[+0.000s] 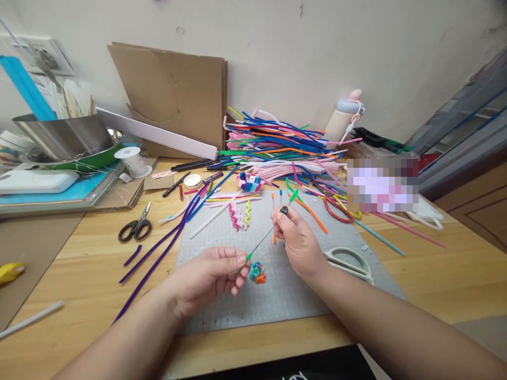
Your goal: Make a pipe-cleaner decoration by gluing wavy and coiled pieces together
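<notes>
Between my two hands stretches a thin pipe cleaner, its middle bare and dark, with fuzzy green near both ends. My left hand pinches its lower green end between thumb and fingers. The upper part is gripped by my right hand, and a green tip sticks out above the fingers. A small black object, perhaps a ring, shows at my right fingers. Just right of my left fingertips, a small blue, green and orange coiled piece lies on the grey cutting mat.
Black-handled scissors and purple pipe cleaners lie left of the mat. Pale-handled scissors rest beside my right forearm. At the back are a large pipe cleaner pile, a bottle and cardboard; a thread spool stands back left.
</notes>
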`<state>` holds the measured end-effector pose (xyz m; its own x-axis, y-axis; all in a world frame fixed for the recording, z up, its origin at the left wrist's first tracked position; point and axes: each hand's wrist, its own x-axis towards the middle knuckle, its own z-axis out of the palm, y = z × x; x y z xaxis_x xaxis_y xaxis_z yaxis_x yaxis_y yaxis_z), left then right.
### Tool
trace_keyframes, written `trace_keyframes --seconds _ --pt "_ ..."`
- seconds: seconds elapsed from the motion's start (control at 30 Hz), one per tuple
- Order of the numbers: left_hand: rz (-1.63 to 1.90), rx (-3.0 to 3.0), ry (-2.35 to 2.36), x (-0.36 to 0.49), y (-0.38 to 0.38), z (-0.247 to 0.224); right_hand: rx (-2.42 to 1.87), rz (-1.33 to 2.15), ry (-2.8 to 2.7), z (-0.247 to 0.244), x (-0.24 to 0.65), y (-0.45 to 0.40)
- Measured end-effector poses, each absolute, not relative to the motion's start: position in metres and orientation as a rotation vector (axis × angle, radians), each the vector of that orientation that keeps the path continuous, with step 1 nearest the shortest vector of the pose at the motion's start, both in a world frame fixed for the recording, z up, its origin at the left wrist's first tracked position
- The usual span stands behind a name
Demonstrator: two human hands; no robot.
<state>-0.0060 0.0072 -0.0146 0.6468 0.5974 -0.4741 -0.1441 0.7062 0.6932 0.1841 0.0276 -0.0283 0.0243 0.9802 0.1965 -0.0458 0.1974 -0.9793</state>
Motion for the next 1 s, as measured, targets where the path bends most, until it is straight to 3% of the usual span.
trace_keyframes --seconds 0.77,1.0 --pt "0.476 0.654 0.767 -0.0062 0.0075 -0.0117 -1.110 1.127 -1.240 -0.0240 0.1833 0.0267" --pt "0.821 0.895 1.040 -0.0032 0.0118 -0.0129 -1.104 1.338 -1.185 -0.0289 0.1830 0.0249"
